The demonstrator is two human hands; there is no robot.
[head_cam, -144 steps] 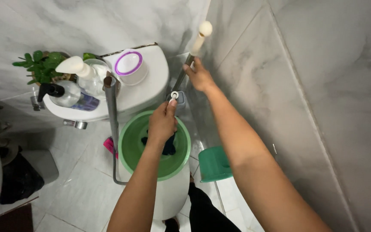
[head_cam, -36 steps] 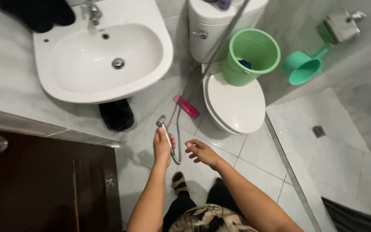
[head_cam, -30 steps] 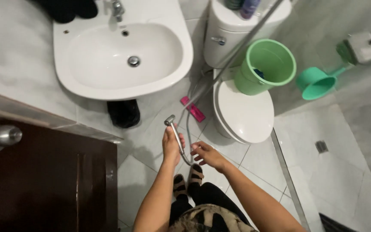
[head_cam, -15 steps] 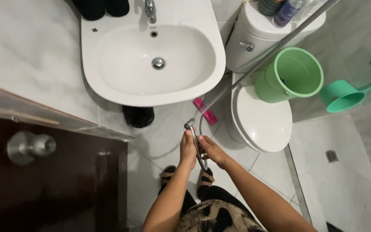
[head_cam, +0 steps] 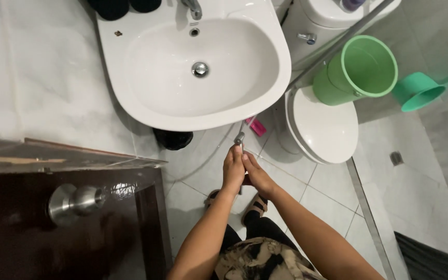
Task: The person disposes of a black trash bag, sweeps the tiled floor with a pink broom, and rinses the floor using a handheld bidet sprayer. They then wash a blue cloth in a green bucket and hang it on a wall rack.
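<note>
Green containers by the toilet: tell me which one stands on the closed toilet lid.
The light green bucket, round and open-topped, at the back of the white toilet lid. The darker teal dipper with a handle lies right of the toilet instead.

Sprayer (head_cam: pixel 239 139): we see only its metal tip above the left hand (head_cam: pixel 233 170); the handle is hidden in the fingers.
Right hand (head_cam: pixel 256 174): partly behind the left one, so we cannot tell its grip.
Hose (head_cam: pixel 338 45): runs off the top edge.
Tap (head_cam: pixel 193 7): cut off at the top.
Dark things (head_cam: pixel 125 5) beside it: cropped, kind unclear.
Pink thing (head_cam: pixel 257 126): half under the sink (head_cam: pixel 146 98), too small to name.
Scoop (head_cam: pixel 417 91): its handle leaves the right edge.
</note>
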